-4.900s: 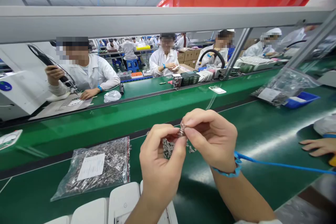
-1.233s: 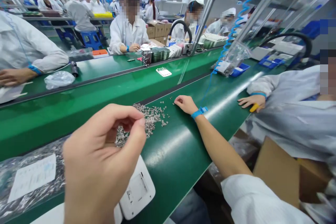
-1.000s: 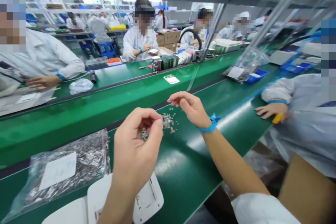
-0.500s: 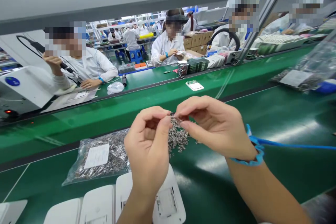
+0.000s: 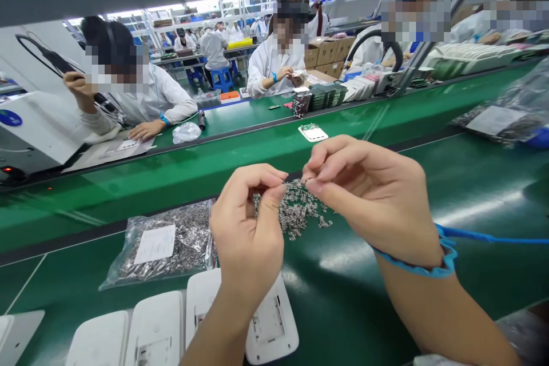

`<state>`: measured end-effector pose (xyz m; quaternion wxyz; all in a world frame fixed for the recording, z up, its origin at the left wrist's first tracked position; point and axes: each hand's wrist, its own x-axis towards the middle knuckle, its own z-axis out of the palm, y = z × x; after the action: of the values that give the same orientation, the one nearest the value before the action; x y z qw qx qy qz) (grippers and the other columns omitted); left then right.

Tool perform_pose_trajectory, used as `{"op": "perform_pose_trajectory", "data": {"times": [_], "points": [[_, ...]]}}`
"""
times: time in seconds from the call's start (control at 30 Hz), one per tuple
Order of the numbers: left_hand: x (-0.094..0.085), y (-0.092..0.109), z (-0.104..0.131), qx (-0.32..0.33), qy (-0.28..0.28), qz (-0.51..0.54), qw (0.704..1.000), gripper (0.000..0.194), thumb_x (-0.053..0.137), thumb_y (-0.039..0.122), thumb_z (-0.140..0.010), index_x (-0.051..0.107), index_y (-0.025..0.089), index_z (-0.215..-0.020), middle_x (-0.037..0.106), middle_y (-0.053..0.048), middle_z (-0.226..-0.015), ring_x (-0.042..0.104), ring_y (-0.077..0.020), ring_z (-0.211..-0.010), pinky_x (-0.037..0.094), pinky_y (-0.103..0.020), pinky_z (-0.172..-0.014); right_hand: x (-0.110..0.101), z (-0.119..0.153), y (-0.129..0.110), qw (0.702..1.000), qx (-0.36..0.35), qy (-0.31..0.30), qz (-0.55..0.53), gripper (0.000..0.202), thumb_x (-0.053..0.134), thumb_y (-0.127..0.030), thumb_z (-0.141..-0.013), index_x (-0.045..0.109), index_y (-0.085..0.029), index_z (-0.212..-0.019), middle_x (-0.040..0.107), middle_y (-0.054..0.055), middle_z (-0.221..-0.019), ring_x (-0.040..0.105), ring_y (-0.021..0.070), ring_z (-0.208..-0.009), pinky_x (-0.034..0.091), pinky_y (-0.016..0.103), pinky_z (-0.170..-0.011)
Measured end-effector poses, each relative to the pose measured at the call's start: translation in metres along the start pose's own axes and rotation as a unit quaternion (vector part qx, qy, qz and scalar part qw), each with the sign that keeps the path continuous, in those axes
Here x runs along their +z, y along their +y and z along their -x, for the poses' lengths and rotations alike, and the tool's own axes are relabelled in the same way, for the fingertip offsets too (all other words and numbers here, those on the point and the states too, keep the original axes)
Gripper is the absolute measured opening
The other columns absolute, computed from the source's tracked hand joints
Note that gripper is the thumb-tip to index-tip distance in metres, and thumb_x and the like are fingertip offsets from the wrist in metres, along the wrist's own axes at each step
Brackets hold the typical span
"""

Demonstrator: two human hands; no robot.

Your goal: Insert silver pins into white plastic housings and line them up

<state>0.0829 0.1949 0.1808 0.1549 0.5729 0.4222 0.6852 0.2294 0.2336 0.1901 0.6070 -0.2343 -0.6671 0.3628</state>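
Observation:
My left hand (image 5: 251,231) is closed in a pinch, its thumb and fingertips on a small silvery metal part that barely shows. Just to its right, my right hand (image 5: 375,191) pinches another small metal piece (image 5: 307,179) between thumb and fingers. A narrow gap separates the two sets of fingertips. Beneath and behind them lies a loose pile of small metal parts (image 5: 295,214), partly covered by the left hand. A blue wrist strap (image 5: 446,257) with a cord circles my right wrist. The exact kind of the small parts is too fine to make out.
A clear bag of metal parts (image 5: 171,246) lies left of my hands. Several white plastic housings (image 5: 156,320) stand in a row at the front. Another parts bag (image 5: 497,120) sits far right. Across the green belt (image 5: 180,166), co-workers in white coats are seated; a white panel (image 5: 313,132) lies there.
My hands have drawn apart, the right one moving to the right and slightly up. More of the metal pile shows between them. The view has shifted a little.

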Motion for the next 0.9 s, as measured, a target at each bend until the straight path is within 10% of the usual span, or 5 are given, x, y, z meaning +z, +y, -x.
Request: {"op": "perform_pose_trajectory", "data": {"times": [0.57, 0.9], "points": [[0.005, -0.014, -0.001, 0.315, 0.026, -0.203, 0.927, 0.015, 0.057, 0.007, -0.089, 0.062, 0.021, -0.091, 0.072, -0.004, -0.090, 0.068, -0.0167, -0.081, 0.052, -0.031, -0.069, 0.009, 0.012, -0.004, 0.996, 0.069, 0.048, -0.031, 0.020, 0.079, -0.026, -0.082, 0.059, -0.024, -0.076, 0.055, 0.003, -0.080, 0.057, 0.0168, -0.071, 0.053, 0.032, -0.057], [-0.005, -0.046, 0.005, 0.489, 0.143, -0.289, 0.810, 0.020, 0.075, 0.017, -0.076, 0.067, 0.030, -0.088, 0.072, -0.003, -0.079, 0.065, -0.0206, -0.063, 0.048, -0.035, -0.058, 0.023, 0.023, -0.007, 0.979, 0.158, 0.046, -0.121, 0.029, 0.078, -0.036, -0.082, 0.053, -0.023, -0.075, 0.053, -0.001, -0.073, 0.053, 0.0139, -0.065, 0.048, 0.028, -0.053]]}}
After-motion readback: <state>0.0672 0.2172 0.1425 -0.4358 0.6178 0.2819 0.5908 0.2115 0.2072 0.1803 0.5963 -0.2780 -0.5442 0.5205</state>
